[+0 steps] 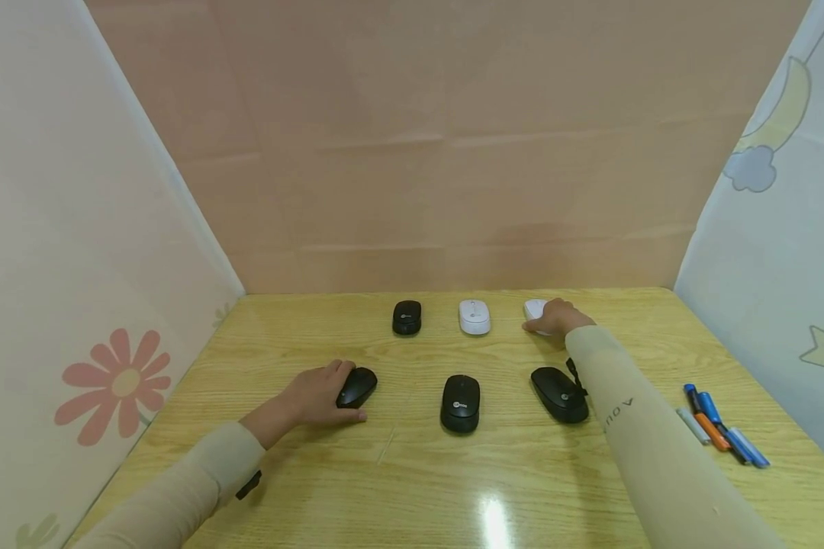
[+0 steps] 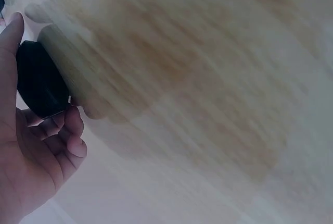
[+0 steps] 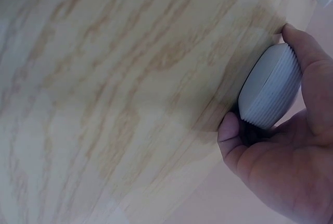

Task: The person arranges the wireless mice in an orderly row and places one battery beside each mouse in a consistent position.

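In the head view my left hand (image 1: 319, 394) holds a black computer mouse (image 1: 360, 386) at the left of the wooden table. The left wrist view shows the thumb on one side of that black mouse (image 2: 41, 81) and curled fingers on the other. Farther off, at the back right, my right hand (image 1: 558, 319) grips a white computer mouse (image 1: 533, 308), partly covered by the hand. Thumb and fingers lie at opposite ends of this white mouse (image 3: 271, 87) in the right wrist view, its ribbed side facing the camera.
Another white mouse (image 1: 474, 317) and a black mouse (image 1: 407, 317) stand in the back row. Nearer are a black mouse (image 1: 460, 404) at centre and one (image 1: 560, 394) beside the right sleeve. Several pens (image 1: 710, 432) lie at right. Papered walls (image 1: 446, 152) enclose the table.
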